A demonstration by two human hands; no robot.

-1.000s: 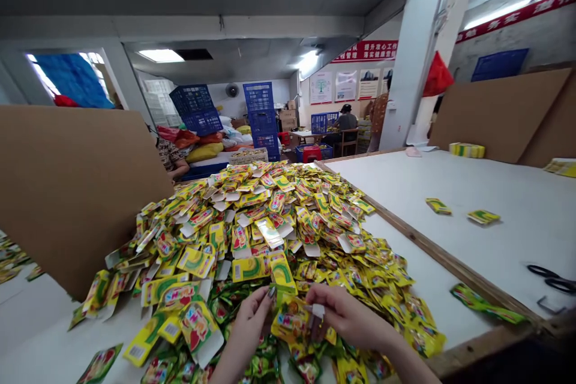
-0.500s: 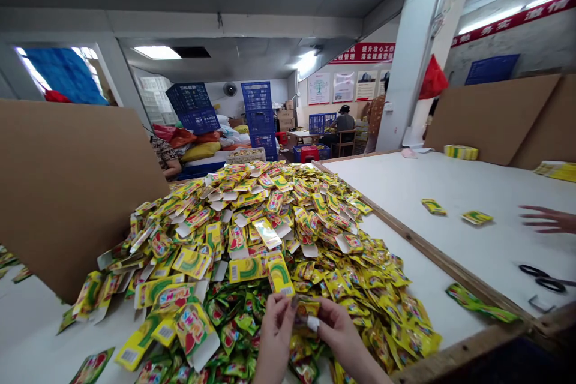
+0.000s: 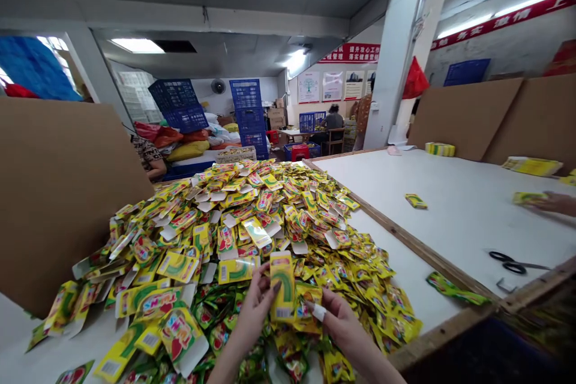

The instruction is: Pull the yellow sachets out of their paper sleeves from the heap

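Note:
My left hand (image 3: 260, 300) is closed on a small yellow carton (image 3: 282, 285) with a green curve and a barcode, holding it upright with the thumb across its face. Between the fingertips of my right hand (image 3: 337, 317), one of which wears a white wrap, is a shiny yellow packet (image 3: 310, 307) right beside the carton. Both hands hover over a heap: flattened-looking yellow cartons (image 3: 180, 336) with white flaps lie at left and behind, green packets (image 3: 220, 312) below, and yellow packets (image 3: 378, 294) at right.
A wooden strip (image 3: 405, 237) divides the table. Beyond it lie black scissors (image 3: 513, 263), a green packet strip (image 3: 454, 289) and a yellow carton (image 3: 416, 201). A co-worker's hand (image 3: 558, 203) holds another carton at far right. A cardboard panel (image 3: 67, 192) stands at left.
My left hand has let go of the packet and taken the carton from the heap. My right hand keeps the packet. The co-worker's hand now holds a carton. The view has turned slightly right.

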